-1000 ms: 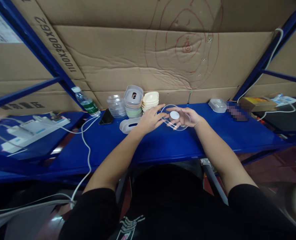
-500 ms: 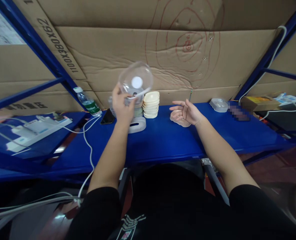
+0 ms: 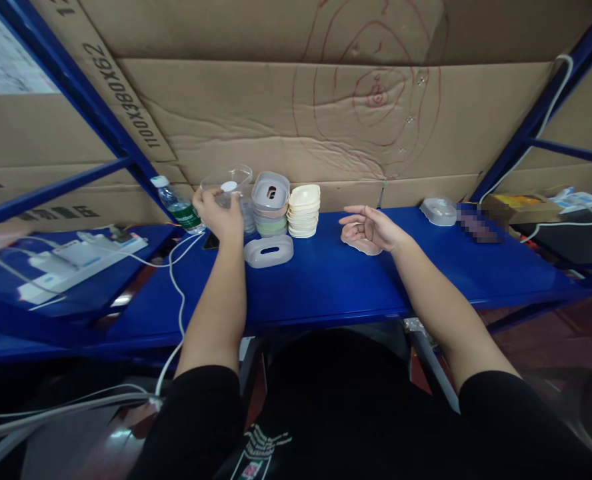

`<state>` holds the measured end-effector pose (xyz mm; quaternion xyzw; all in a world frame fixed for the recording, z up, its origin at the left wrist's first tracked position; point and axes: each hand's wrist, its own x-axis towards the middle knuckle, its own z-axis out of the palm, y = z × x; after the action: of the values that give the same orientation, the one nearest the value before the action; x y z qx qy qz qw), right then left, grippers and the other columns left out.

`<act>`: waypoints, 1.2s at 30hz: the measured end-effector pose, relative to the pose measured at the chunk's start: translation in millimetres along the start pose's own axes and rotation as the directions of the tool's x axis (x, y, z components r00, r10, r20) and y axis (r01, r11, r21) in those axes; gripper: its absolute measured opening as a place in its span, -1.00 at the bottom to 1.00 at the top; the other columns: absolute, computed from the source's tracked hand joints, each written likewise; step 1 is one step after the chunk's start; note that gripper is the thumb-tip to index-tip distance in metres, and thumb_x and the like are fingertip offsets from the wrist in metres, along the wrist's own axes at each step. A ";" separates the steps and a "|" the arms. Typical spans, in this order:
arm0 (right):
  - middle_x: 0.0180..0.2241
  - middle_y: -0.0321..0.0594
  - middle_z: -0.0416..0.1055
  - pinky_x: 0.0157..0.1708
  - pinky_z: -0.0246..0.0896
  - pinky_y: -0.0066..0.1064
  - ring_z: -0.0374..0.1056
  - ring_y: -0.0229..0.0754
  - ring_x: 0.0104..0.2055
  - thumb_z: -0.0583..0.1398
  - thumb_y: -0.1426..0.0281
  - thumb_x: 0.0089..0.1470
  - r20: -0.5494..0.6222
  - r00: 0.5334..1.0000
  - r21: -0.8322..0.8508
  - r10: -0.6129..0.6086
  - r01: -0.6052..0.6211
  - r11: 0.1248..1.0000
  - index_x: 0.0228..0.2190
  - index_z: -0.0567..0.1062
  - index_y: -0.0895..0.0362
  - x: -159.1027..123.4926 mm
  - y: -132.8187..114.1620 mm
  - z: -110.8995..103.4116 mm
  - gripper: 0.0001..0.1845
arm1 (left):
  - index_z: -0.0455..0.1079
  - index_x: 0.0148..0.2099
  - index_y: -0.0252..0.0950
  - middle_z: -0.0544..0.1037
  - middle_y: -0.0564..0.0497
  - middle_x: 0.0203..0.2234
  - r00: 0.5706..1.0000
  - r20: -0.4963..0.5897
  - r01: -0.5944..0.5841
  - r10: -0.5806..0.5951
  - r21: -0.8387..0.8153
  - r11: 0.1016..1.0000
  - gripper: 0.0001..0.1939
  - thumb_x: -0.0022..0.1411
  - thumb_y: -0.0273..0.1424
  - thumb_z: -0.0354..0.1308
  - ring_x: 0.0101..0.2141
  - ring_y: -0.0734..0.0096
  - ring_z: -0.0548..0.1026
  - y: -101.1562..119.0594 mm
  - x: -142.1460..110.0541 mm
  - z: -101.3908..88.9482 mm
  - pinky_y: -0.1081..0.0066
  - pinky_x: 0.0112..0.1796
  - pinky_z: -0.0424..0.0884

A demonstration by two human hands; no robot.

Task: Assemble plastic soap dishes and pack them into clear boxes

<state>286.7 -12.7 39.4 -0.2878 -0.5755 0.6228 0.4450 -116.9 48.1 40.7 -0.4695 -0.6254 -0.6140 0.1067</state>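
Observation:
My left hand [image 3: 220,215] grips a clear plastic piece with a white round spot [image 3: 229,186], a shallow oval dish or lid, at the back left. Below it, partly covered by the hand, are more clear plastic pieces [image 3: 249,217]. Beside them rises a stack of grey, pink and green oval trays [image 3: 271,197], and next to that a stack of cream dishes [image 3: 304,212]. A single grey slotted tray [image 3: 270,251] lies in front. My right hand [image 3: 373,228] hovers with fingers apart, holding nothing, over a flat pale pinkish piece [image 3: 363,245].
On the left stand a water bottle [image 3: 179,207], a dark phone [image 3: 210,241] and a power strip [image 3: 81,260] with white cables. A clear-and-white container [image 3: 439,211] sits at the right near an open carton [image 3: 523,207]. Cardboard [image 3: 226,100] walls the back of the blue table [image 3: 321,287].
My left hand has moved left and down with the clear plastic piece, uncovering the grey-topped tray stack and the slotted tray. My right hand has stayed nearly still.

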 end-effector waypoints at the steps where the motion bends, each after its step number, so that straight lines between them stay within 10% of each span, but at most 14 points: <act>1: -0.04 -0.12 0.69 -0.20 0.63 -0.21 0.64 -0.13 -0.27 0.35 -0.09 0.23 0.004 1.000 0.001 -0.002 0.002 1.000 0.05 0.56 0.00 0.2 0.4 -0.1 -0.46 | 0.41 0.08 -0.25 0.38 -0.30 0.25 1.000 0.008 0.004 -0.004 0.011 1.000 -0.61 0.25 -0.39 0.40 0.38 -0.07 0.32 0.5 -0.7 0.7 -0.01 0.43 0.18; 9: -0.03 -0.11 0.69 -0.18 0.63 -0.20 0.64 -0.14 -0.27 0.34 -0.05 0.26 -0.007 1.000 -0.017 0.008 -0.009 1.000 0.04 0.56 -0.01 -1.6 -1.3 2.2 -0.51 | 0.32 0.35 -0.27 0.34 -0.35 0.29 0.999 0.044 -0.006 0.005 0.020 1.000 -0.27 0.20 -0.30 0.45 0.35 -0.23 0.34 6.6 -5.7 7.3 -0.19 0.39 0.21; 28: 0.06 -0.07 0.65 -0.02 0.60 -0.04 0.63 -0.05 -0.13 0.34 -0.06 0.22 -0.055 0.994 -0.263 -0.090 0.073 0.962 0.11 0.54 -0.03 -2.8 -3.4 -3.5 -0.44 | 0.31 0.29 -0.30 0.32 -0.36 0.32 0.990 0.137 -0.033 0.042 -0.069 0.997 -0.37 0.23 -0.34 0.38 0.42 -0.12 0.28 -8.8 2.9 11.3 -0.05 0.45 0.11; 33: 0.23 0.07 0.55 0.35 0.24 0.27 0.44 0.33 0.29 0.43 -0.06 0.05 -0.177 0.936 -0.880 -0.305 -0.012 0.474 0.27 0.50 0.06 -10.5 -13.0 -28.9 -0.15 | 0.31 0.29 -0.34 0.37 -0.38 0.29 0.995 0.094 -0.036 0.041 -0.055 0.998 -0.35 0.22 -0.34 0.40 0.38 -0.10 0.33 -12.3 3.5 9.2 -0.02 0.43 0.16; 36: 0.37 0.15 0.40 0.39 0.16 0.31 0.28 0.48 0.42 0.46 -0.18 -0.08 -0.255 0.960 -0.946 -0.115 -0.224 0.232 0.34 0.46 0.09 -15.8 -17.1 -44.6 0.08 | 0.29 0.31 -0.35 0.38 -0.39 0.28 0.998 0.047 -0.042 0.044 -0.054 0.998 -0.39 0.30 -0.30 0.32 0.38 -0.11 0.32 -9.4 1.2 3.7 -0.05 0.43 0.14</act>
<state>336.3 -7.1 46.0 -0.6033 -0.7590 0.1017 0.2226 -122.7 53.7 34.4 -0.5002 -0.6009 -0.6165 0.0923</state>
